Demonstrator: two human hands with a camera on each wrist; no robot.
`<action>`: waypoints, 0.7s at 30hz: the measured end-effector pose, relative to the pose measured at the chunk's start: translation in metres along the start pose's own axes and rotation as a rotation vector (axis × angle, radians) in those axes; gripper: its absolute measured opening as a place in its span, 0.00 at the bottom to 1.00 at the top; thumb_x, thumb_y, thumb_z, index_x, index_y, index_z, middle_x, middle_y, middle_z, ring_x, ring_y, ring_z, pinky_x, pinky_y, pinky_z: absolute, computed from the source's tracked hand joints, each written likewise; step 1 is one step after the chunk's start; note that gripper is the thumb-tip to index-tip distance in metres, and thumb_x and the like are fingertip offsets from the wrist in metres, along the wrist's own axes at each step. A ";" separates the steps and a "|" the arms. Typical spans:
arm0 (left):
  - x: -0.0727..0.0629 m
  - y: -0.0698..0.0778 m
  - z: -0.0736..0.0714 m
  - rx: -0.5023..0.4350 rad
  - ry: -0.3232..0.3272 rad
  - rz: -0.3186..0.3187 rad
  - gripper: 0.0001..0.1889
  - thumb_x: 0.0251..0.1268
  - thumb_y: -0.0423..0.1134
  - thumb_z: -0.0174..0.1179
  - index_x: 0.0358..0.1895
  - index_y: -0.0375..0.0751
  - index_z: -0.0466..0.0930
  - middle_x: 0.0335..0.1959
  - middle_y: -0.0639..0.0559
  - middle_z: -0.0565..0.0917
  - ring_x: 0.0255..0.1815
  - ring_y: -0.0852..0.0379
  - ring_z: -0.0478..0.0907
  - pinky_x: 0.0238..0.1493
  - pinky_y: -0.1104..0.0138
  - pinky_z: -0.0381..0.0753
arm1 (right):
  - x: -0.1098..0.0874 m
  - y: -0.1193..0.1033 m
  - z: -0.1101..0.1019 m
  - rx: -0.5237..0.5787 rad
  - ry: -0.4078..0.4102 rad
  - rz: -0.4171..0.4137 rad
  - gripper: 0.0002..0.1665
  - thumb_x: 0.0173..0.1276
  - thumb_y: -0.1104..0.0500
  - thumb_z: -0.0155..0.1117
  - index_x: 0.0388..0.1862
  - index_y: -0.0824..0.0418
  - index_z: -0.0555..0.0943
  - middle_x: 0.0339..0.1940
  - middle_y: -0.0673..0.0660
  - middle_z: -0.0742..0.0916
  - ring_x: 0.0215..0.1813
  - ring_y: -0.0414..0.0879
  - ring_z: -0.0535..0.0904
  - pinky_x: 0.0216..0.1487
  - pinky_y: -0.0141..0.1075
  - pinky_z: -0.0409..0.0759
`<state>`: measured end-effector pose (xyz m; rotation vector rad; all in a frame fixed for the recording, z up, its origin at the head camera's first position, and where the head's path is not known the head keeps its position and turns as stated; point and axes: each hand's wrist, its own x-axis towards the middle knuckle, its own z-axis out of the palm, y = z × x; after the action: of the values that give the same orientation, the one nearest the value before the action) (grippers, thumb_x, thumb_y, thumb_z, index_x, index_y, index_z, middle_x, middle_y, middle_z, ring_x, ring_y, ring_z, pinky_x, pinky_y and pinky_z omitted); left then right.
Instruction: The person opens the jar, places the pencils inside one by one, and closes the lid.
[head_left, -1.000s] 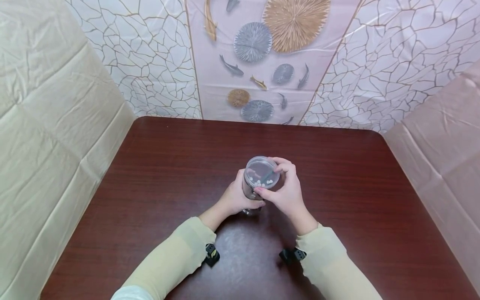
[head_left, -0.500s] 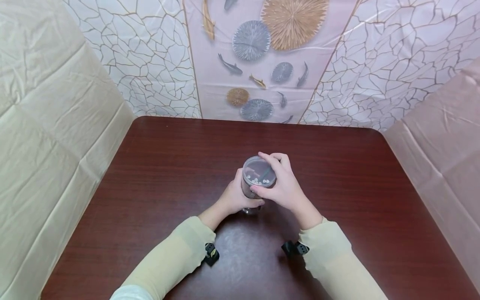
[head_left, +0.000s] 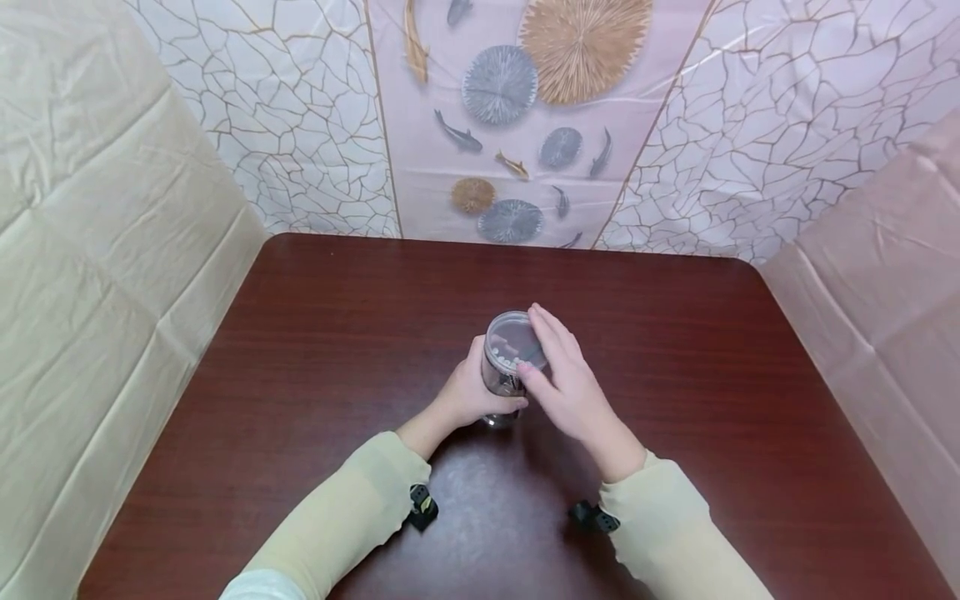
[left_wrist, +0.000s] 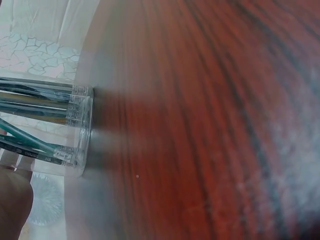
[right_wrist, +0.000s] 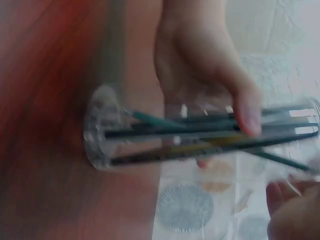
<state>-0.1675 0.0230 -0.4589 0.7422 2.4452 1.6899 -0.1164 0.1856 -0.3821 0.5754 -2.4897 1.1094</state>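
A clear cylindrical jar (head_left: 501, 385) stands near the middle of the table, its see-through lid (head_left: 507, 335) facing up toward the head camera. Around the jar's side wraps my left hand (head_left: 467, 393), thumb across the near face. My right hand (head_left: 572, 390) is at the right of the lid, fingers nearly straight, with fingertips and thumb right at the rim. Long thin pencils (right_wrist: 200, 142), dark, teal and yellow, fill the jar, and their white ends show through the lid. The left wrist view catches the jar's base (left_wrist: 82, 130) with several pencils inside.
The dark red-brown table (head_left: 337, 325) spreads out on all sides of the jar. Patterned cloth (head_left: 510, 125) hangs behind its far edge, with plain cream cloth (head_left: 97, 250) at the left and pinkish cloth (head_left: 885, 275) at the right.
My right hand has loosened from a curled hold around the lid's rim to straighter fingers and has shifted along its right side. My left hand and the jar have barely moved.
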 end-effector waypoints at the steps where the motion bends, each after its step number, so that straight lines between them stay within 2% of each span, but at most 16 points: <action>1: 0.000 0.000 0.000 0.000 0.000 0.000 0.47 0.34 0.44 0.77 0.61 0.45 0.58 0.50 0.47 0.78 0.50 0.53 0.75 0.52 0.60 0.73 | 0.000 0.001 -0.003 0.015 -0.011 0.001 0.37 0.64 0.58 0.58 0.71 0.62 0.61 0.70 0.59 0.66 0.71 0.51 0.58 0.66 0.49 0.59; 3: 0.001 0.000 -0.001 0.004 -0.005 -0.003 0.47 0.34 0.45 0.77 0.62 0.45 0.58 0.50 0.47 0.78 0.50 0.54 0.75 0.53 0.60 0.72 | 0.002 0.002 -0.007 0.016 -0.018 0.005 0.33 0.66 0.60 0.56 0.70 0.62 0.63 0.70 0.58 0.68 0.70 0.50 0.61 0.66 0.48 0.60; 7: 0.001 0.001 -0.002 0.013 -0.015 -0.010 0.48 0.34 0.44 0.77 0.62 0.44 0.58 0.49 0.47 0.78 0.50 0.54 0.75 0.53 0.60 0.72 | 0.004 0.003 -0.009 -0.032 -0.011 0.016 0.31 0.65 0.59 0.60 0.67 0.63 0.67 0.65 0.59 0.73 0.66 0.51 0.68 0.63 0.47 0.65; 12: 0.000 0.000 -0.004 0.009 -0.017 -0.013 0.46 0.34 0.44 0.77 0.60 0.46 0.58 0.48 0.48 0.78 0.49 0.54 0.75 0.52 0.60 0.72 | 0.007 0.005 -0.006 -0.022 0.001 0.013 0.37 0.57 0.57 0.69 0.65 0.63 0.69 0.63 0.60 0.75 0.63 0.51 0.70 0.61 0.47 0.66; 17: 0.001 -0.001 -0.004 0.012 -0.022 -0.009 0.47 0.34 0.44 0.77 0.61 0.45 0.58 0.49 0.47 0.78 0.49 0.53 0.75 0.52 0.60 0.73 | 0.008 0.011 0.001 0.088 0.105 0.052 0.35 0.54 0.60 0.71 0.62 0.61 0.72 0.59 0.58 0.78 0.60 0.49 0.72 0.59 0.41 0.68; 21: 0.001 -0.003 -0.003 0.013 -0.022 0.004 0.48 0.34 0.44 0.78 0.62 0.43 0.57 0.50 0.47 0.78 0.49 0.53 0.76 0.53 0.60 0.73 | 0.011 0.015 0.004 0.174 0.191 0.050 0.33 0.53 0.64 0.71 0.60 0.63 0.74 0.56 0.61 0.78 0.58 0.50 0.73 0.57 0.30 0.66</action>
<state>-0.1702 0.0202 -0.4599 0.7634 2.4435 1.6601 -0.1340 0.1894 -0.3882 0.4331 -2.2704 1.3433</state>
